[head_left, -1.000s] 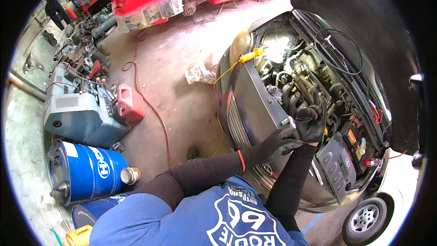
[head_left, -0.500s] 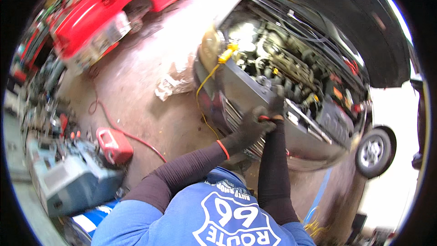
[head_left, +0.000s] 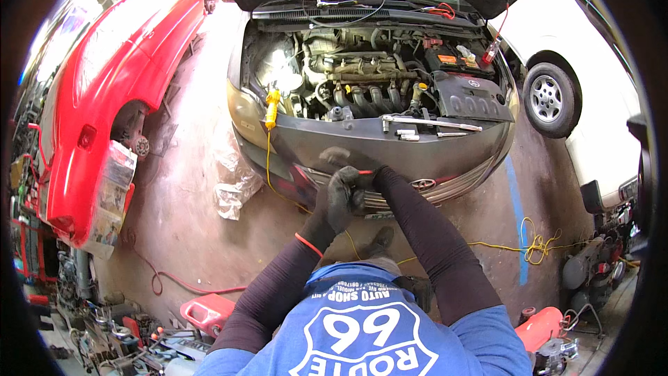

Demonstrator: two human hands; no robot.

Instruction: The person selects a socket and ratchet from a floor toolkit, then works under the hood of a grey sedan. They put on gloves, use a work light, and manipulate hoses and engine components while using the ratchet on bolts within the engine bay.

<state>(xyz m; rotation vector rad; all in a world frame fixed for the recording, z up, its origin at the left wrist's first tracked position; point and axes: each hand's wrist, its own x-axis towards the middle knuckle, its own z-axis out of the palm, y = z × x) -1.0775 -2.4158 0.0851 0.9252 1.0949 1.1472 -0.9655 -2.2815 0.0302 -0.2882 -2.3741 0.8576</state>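
Note:
My two hands meet in front of the dark car's bumper, both in dark gloves with red cuffs. The left hand [head_left: 339, 198] is closed at the right wrist, its fingers on the red glove cuff [head_left: 365, 173] there. My right hand [head_left: 351, 159] points left over the bumper, its fingers smeared by motion. Beyond them the car's hood is up over the engine [head_left: 365, 73]. A long-handled ratchet [head_left: 431, 123] lies on the front panel, with several sockets [head_left: 408, 135] beside it.
A yellow work light [head_left: 272, 108] hangs at the engine bay's left, its cord running down to the floor. A red car body [head_left: 104, 111] stands left, a white vehicle [head_left: 591, 97] right. Clear plastic sheeting [head_left: 233, 181] and a red jug [head_left: 209, 313] are on the floor at left.
The view has swung, so the dark car now stands squarely ahead. My hands stay together at the right wrist, and the right hand now points further left.

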